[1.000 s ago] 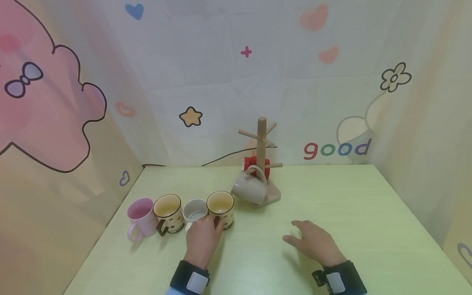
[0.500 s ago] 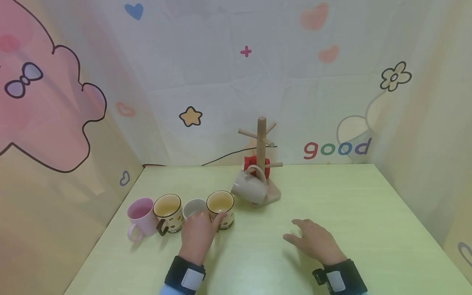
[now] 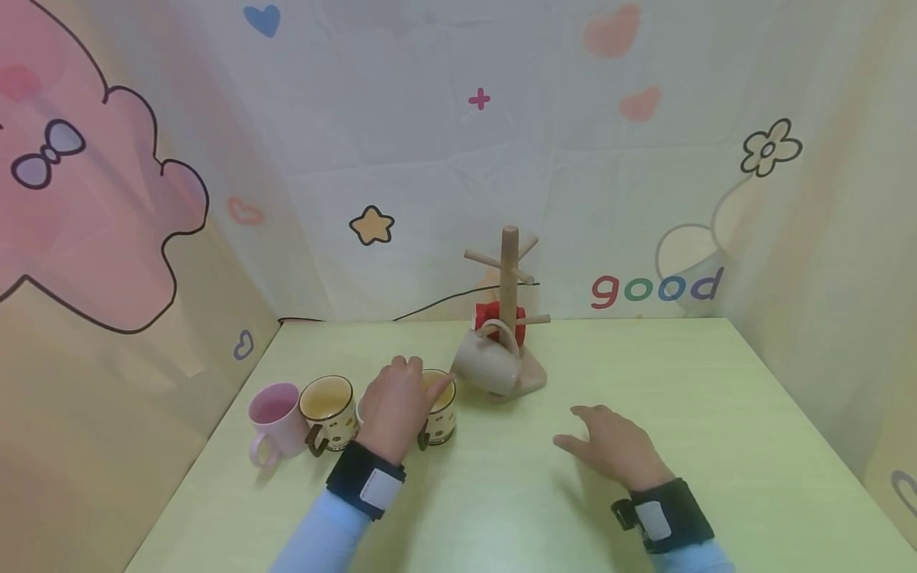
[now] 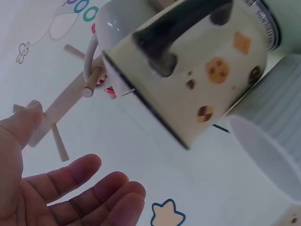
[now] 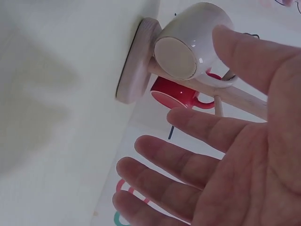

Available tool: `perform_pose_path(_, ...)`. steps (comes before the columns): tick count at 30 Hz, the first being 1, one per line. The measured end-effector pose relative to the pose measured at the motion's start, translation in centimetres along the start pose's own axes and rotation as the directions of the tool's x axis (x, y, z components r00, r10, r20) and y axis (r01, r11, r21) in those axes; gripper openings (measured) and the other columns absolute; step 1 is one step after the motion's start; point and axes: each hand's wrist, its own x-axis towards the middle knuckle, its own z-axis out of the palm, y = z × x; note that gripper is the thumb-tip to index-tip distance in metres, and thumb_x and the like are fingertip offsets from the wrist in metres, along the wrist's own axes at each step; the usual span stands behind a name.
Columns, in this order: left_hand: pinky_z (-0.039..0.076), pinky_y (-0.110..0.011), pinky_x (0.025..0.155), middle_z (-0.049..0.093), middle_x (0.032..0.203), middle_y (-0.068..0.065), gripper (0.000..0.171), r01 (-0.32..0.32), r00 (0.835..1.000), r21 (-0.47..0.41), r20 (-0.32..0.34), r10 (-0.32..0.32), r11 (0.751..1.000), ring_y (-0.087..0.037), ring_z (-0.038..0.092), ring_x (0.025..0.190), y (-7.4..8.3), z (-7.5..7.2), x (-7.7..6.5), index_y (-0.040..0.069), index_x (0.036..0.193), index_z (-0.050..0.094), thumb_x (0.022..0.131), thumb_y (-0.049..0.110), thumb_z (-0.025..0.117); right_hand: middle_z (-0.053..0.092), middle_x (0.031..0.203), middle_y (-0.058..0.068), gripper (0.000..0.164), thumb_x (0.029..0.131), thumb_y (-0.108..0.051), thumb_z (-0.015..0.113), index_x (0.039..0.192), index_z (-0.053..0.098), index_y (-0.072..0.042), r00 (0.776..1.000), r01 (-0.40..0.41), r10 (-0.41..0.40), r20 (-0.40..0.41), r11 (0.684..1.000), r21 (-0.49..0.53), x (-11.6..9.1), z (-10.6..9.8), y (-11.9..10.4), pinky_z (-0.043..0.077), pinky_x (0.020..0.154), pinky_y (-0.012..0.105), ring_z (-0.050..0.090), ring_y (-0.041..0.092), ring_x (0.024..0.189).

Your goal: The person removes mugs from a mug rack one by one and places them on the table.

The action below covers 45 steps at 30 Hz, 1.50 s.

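In the head view my left hand (image 3: pixel 396 410) is over a white mug and the left side of a cream mug with a cookie pattern (image 3: pixel 442 422). The left wrist view shows its thumb and fingers spread apart, with nothing in the grasp. Beside them there are the patterned mug's dark handle and the white ribbed mug (image 4: pixel 275 110), which the hand mostly hides from the head. My right hand (image 3: pixel 612 447) hovers above the table on the right, fingers extended and holding nothing. A wooden mug tree (image 3: pixel 509 274) bears a greyish-white mug (image 3: pixel 481 364) and a red mug (image 3: pixel 487 312).
Left of my left hand stand a second cream patterned mug (image 3: pixel 341 426) and a pink mug (image 3: pixel 288 434), in one row with the others. Several pegs of the mug tree stick out bare. A printed cloth (image 3: pixel 430 135) encloses the pale green table (image 3: pixel 680 382).
My left hand has left the dark handle of the right patterned mug and risen forward over the mugs. My right hand has shifted slightly forward. The mugs keep their places.
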Motion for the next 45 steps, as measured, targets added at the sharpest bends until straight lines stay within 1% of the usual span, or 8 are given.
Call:
perform_pose_path(5, 0.046, -0.034, 0.045, 0.055, 0.078, -0.011, 0.056, -0.029, 0.998, 0.072, 0.060, 0.025, 0.997, -0.022, 0.051, 0.058, 1.0, -0.2, 2.2, 0.003, 0.090, 0.067, 0.090, 0.059, 0.064, 0.063, 0.119, 0.028, 0.064, 0.091, -0.046, 0.068, 0.130, 0.059, 0.005, 1.000, 0.025, -0.026, -0.017, 0.999, -0.041, 1.1, -0.9, 0.1, 0.050, 0.087, 0.059, 0.060, 0.045, 0.111)
perform_pose_path(10, 0.048, -0.036, 0.052, 0.057, 0.086, -0.012, 0.058, -0.033, 0.988, 0.119, 0.152, 0.015, 0.992, -0.026, 0.055, 0.067, 2.2, -0.2, 4.7, 0.004, 0.101, 0.068, 0.091, 0.061, 0.061, 0.063, 0.118, 0.030, 0.064, 0.091, -0.043, 0.068, 0.131, 0.057, 0.005, 0.997, 0.048, -0.052, -0.050, 0.995, -0.083, 2.8, -2.0, 0.2, 0.051, 0.085, 0.058, 0.061, 0.046, 0.109)
perform_pose_path(15, 0.050, -0.034, 0.055, 0.057, 0.086, -0.009, 0.063, -0.066, 0.977, 0.169, 0.209, 0.030, 0.983, -0.022, 0.056, 0.068, 3.7, 0.0, 7.3, 0.007, 0.107, 0.068, 0.091, 0.066, 0.056, 0.062, 0.120, 0.030, 0.063, 0.092, -0.041, 0.068, 0.133, 0.055, 0.006, 0.996, 0.044, -0.054, -0.077, 0.992, -0.122, 5.2, -3.3, -0.1, 0.053, 0.083, 0.057, 0.061, 0.046, 0.108)
perform_pose_path(21, 0.047, -0.028, 0.050, 0.057, 0.078, -0.006, 0.057, -0.090, 0.961, 0.208, 0.275, 0.030, 0.974, -0.017, 0.055, 0.064, 5.1, 0.8, 9.7, 0.011, 0.103, 0.071, 0.089, 0.065, 0.059, 0.062, 0.121, 0.030, 0.066, 0.093, -0.042, 0.068, 0.135, 0.053, 0.006, 0.992, 0.023, -0.041, -0.119, 0.988, -0.150, 8.1, -4.6, -0.5, 0.053, 0.082, 0.058, 0.062, 0.045, 0.108)
perform_pose_path(26, 0.045, -0.026, 0.049, 0.057, 0.074, -0.003, 0.050, -0.085, 0.952, 0.220, 0.305, 0.015, 0.972, -0.016, 0.056, 0.063, 5.7, 1.6, 10.5, 0.012, 0.091, 0.072, 0.089, 0.061, 0.063, 0.059, 0.126, 0.031, 0.069, 0.094, -0.042, 0.066, 0.140, 0.048, 0.006, 0.990, 0.001, -0.020, -0.137, 0.990, -0.139, 10.1, -4.9, -1.1, 0.053, 0.081, 0.058, 0.062, 0.046, 0.108)
perform_pose_path(34, 0.046, -0.026, 0.050, 0.058, 0.073, -0.001, 0.044, -0.106, 0.944, 0.261, 0.330, 0.015, 0.960, -0.013, 0.055, 0.063, 6.1, 2.4, 11.3, 0.014, 0.096, 0.074, 0.092, 0.056, 0.062, 0.061, 0.123, 0.030, 0.069, 0.094, -0.041, 0.066, 0.143, 0.045, 0.004, 0.984, 0.018, -0.046, -0.174, 0.986, -0.163, 12.1, -5.1, -1.9, 0.056, 0.075, 0.053, 0.067, 0.041, 0.095)
perform_pose_path(39, 0.050, -0.029, 0.053, 0.059, 0.076, -0.001, 0.041, -0.119, 0.941, 0.290, 0.338, 0.015, 0.950, -0.014, 0.057, 0.065, 6.4, 3.0, 11.7, 0.014, 0.095, 0.074, 0.095, 0.053, 0.060, 0.066, 0.115, 0.025, 0.056, 0.095, -0.036, 0.067, 0.135, 0.055, 0.002, 0.974, 0.064, -0.104, -0.203, 0.979, -0.194, 12.9, -5.2, -2.1, 0.057, 0.073, 0.050, 0.069, 0.038, 0.089)
perform_pose_path(45, 0.056, -0.033, 0.063, 0.062, 0.085, -0.004, 0.032, -0.170, 0.928, 0.315, 0.370, 0.044, 0.934, -0.015, 0.060, 0.075, 7.0, 3.2, 11.3, 0.014, 0.106, 0.075, 0.098, 0.042, 0.061, 0.072, 0.098, 0.017, 0.036, 0.097, -0.027, 0.066, 0.122, 0.067, -0.002, 0.968, 0.082, -0.128, -0.215, 0.974, -0.213, 13.5, -5.0, -2.1, 0.058, 0.067, 0.045, 0.068, 0.032, 0.080)
